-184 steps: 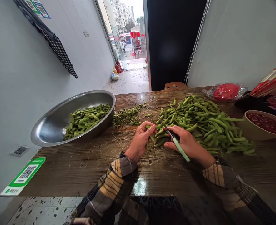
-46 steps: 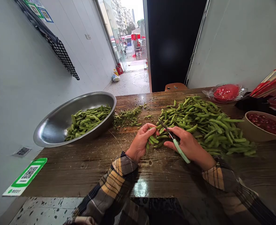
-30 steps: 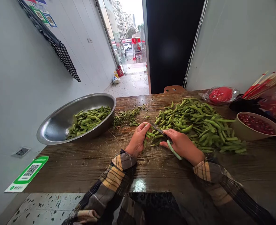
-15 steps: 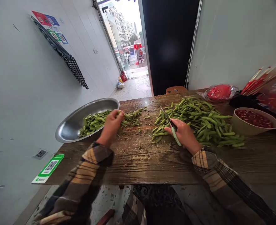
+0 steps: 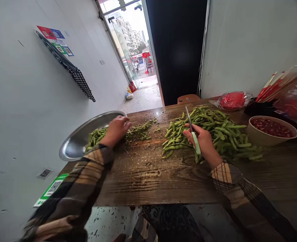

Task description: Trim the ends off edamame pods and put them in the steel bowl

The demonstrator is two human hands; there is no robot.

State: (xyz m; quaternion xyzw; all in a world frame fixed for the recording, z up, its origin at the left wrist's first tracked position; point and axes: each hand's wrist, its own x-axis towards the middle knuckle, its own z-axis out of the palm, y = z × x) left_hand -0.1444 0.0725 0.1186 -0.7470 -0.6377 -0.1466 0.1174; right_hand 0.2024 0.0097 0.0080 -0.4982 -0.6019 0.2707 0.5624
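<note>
R hand (image 5: 201, 143) on scissors (image 5: 196, 145), L hand (image 5: 116, 128) at bowl (image 5: 72, 152)
The scissors are gripped tight w/ blades raised over the bean pile (image 5: 219, 129) (pods spread on the table (image 5: 148, 178)). The L hand is placed over the bowl rim, beside the trimmings (image 5: 138, 129); its grip can't be told.

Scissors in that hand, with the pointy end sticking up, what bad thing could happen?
The right hand grips the scissors with the blades pointing up over the bean pile; a careless reach across could get a finger poked. The steel bowl seems to hang a bit past the table edge, and the left hand is at its rim, so a push might tip it.
</note>
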